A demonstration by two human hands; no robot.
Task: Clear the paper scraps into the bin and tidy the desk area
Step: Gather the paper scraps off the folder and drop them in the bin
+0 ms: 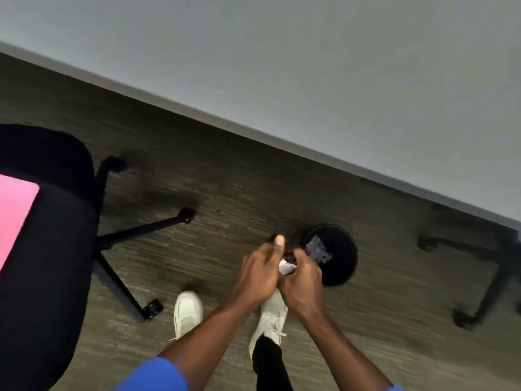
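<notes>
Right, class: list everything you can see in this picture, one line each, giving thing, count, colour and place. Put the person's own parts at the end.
Bin: one, black, round, on the floor by the wall, just beyond the hands; pale scraps inside.
Paper scraps: one small bunch, white, held between both hands.
Office chair: one, black, at left, its wheeled legs spread on the floor.
Pink surface: one, at the left edge, behind the chair.
Second chair base: one, black, at right, blurred.
Floor: dark grey-brown.
Wall: pale grey, with a baseboard.
Shoes: two, white, on the floor.
Left hand: one, closed on the paper.
Right hand: one, closed on the paper.
Sleeve: blue, left arm.
</notes>
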